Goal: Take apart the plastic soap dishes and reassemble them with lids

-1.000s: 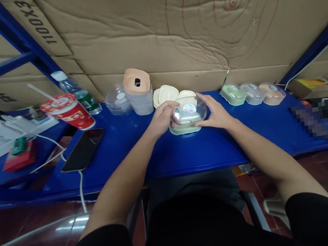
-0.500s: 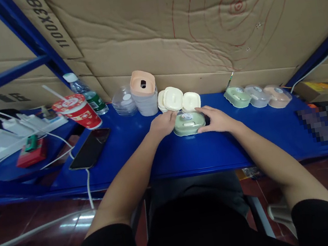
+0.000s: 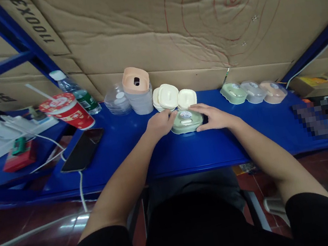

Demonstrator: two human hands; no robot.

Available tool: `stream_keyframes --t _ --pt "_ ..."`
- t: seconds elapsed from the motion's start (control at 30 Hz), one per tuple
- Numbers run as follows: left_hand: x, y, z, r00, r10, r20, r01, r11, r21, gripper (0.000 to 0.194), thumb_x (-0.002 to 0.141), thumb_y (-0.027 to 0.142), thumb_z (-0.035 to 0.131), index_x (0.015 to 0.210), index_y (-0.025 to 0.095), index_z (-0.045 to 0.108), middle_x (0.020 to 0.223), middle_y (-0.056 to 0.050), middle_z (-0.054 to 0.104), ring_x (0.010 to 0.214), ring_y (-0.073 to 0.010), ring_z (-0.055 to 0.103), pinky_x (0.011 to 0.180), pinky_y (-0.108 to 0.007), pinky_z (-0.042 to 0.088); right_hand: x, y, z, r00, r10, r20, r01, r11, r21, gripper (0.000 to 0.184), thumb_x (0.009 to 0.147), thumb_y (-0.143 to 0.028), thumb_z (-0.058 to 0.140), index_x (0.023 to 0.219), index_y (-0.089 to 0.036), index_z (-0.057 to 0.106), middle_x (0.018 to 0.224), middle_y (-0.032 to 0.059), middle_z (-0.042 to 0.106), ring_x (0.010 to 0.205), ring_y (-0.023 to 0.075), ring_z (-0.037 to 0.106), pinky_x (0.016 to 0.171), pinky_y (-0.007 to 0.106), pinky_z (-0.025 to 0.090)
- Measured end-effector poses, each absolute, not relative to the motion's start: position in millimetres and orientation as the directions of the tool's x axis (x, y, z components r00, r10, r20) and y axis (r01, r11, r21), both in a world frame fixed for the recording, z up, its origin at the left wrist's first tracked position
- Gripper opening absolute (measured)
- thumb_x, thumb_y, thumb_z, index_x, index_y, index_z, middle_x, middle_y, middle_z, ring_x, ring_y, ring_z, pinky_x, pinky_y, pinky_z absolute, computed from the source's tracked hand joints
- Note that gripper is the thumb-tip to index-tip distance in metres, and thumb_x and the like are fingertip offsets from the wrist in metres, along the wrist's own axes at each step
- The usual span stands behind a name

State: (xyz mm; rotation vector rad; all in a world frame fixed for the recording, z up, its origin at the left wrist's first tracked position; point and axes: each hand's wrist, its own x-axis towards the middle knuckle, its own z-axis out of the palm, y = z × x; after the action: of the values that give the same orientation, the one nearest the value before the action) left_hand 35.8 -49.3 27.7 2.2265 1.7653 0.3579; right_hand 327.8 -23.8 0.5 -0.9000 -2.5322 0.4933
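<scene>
A pale green box with a clear plastic cover (image 3: pixel 186 123) sits on the blue table in front of me, a round sticker on its top. My left hand (image 3: pixel 161 124) grips its left side, fingers curled at the rear corner. On the right, my right hand (image 3: pixel 214 116) holds the box with the thumb low at the front and the fingers along the back edge. Just behind the box lie cream square lids, one lid (image 3: pixel 187 98) on the right and a small pile (image 3: pixel 168 96) on the left.
Stacked containers topped by a peach piece (image 3: pixel 136 80) stand beside clear covers (image 3: pixel 118 100). Left are a red cup (image 3: pixel 69 113), a bottle (image 3: pixel 79 93) and a phone (image 3: pixel 83 150). Green (image 3: pixel 234 93), grey (image 3: pixel 253 91) and peach (image 3: pixel 273 92) covered boxes line the back right.
The view has shifted slightly, so everything sits a little further left and up. Both hands keep their hold on the green box, with only slight finger movement.
</scene>
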Motion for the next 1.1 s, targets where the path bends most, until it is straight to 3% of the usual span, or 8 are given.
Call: stream_keyframes --t 0.17,0.33,0.43,0.53,0.73,0.9,1.0,1.1 --pt "34 -47 25 0.252 0.968 0.012 0.909 -0.241 0.34 0.056 0.114 0.051 0.029 0.11 0.017 0.074 0.123 -0.017 0.08 0.119 -0.0337 0.074 0.098 -0.041 0.053 324 -23 -1 -0.708 0.655 0.263 0.494 0.726 -0.478 0.094 0.087 -0.069 0.082 0.167 -0.03 0.05 0.167 0.0153 0.053 0.156 0.0407 0.05 0.131 0.063 0.038" --pt "34 -44 24 0.377 0.925 -0.05 0.812 -0.304 0.497 0.06 0.112 0.055 0.028 0.103 0.019 0.075 0.1 -0.011 0.082 0.101 -0.0283 0.077 0.087 -0.036 0.053 333 -23 9 -0.693 0.697 0.186 0.524 0.663 -0.535 0.097 0.078 -0.058 0.092 0.162 -0.028 0.055 0.157 0.0146 0.061 0.145 0.0402 0.058 0.126 0.062 0.045" --pt "36 -44 21 0.43 0.896 -0.106 0.785 -0.313 0.535 0.066 0.11 0.064 0.032 0.128 0.016 0.073 0.093 -0.009 0.082 0.096 -0.0283 0.078 0.085 -0.037 0.053 354 -21 21 -0.681 0.727 0.086 0.555 0.589 -0.588 0.098 0.072 -0.049 0.094 0.16 -0.028 0.056 0.156 0.0129 0.063 0.141 0.0388 0.061 0.123 0.059 0.049" --pt "37 -46 20 0.404 0.911 -0.086 0.819 -0.318 0.478 0.078 0.105 0.069 0.042 0.153 0.012 0.061 0.104 -0.013 0.083 0.106 -0.0328 0.077 0.09 -0.04 0.053 386 -21 34 -0.619 0.785 -0.01 0.634 0.493 -0.596 0.097 0.07 -0.041 0.092 0.159 -0.03 0.056 0.157 0.0106 0.064 0.138 0.0378 0.064 0.119 0.059 0.052" --pt "36 -52 24 0.46 0.882 -0.098 0.823 -0.383 0.42 0.078 0.102 0.066 0.049 0.156 0.011 0.06 0.115 -0.014 0.083 0.108 -0.0346 0.077 0.087 -0.04 0.053 435 -24 50 -0.264 0.963 -0.06 0.91 0.228 -0.347 0.097 0.069 -0.044 0.094 0.157 -0.023 0.058 0.152 0.0156 0.067 0.136 0.0387 0.067 0.114 0.052 0.055" --pt "37 -54 25 0.487 0.865 -0.119 0.826 -0.412 0.386 0.077 0.103 0.065 0.048 0.158 0.012 0.059 0.112 -0.013 0.083 0.105 -0.0338 0.077 0.086 -0.039 0.053 413 -26 48 0.025 0.999 0.047 0.995 -0.02 -0.102 0.096 0.077 -0.068 0.087 0.155 -0.018 0.06 0.148 0.026 0.064 0.127 0.046 0.07 0.108 0.058 0.055" --pt "37 -55 25 0.496 0.86 -0.117 0.823 -0.423 0.38 0.076 0.102 0.065 0.05 0.157 0.013 0.06 0.11 -0.013 0.082 0.105 -0.034 0.077 0.086 -0.04 0.052 385 -25 42 0.084 0.985 0.153 0.995 -0.074 -0.07 0.097 0.08 -0.081 0.078 0.146 -0.011 0.064 0.148 0.0324 0.059 0.124 0.0514 0.069 0.101 0.063 0.057" --pt "37 -55 25 0.503 0.857 -0.113 0.82 -0.432 0.375 0.075 0.102 0.064 0.051 0.156 0.014 0.06 0.111 -0.013 0.082 0.103 -0.0337 0.076 0.085 -0.04 0.052 366 -22 34 0.108 0.967 0.231 0.993 -0.093 -0.073 0.091 0.086 -0.078 0.075 0.143 -0.008 0.065 0.146 0.0328 0.059 0.12 0.0501 0.071 0.096 0.061 0.06"
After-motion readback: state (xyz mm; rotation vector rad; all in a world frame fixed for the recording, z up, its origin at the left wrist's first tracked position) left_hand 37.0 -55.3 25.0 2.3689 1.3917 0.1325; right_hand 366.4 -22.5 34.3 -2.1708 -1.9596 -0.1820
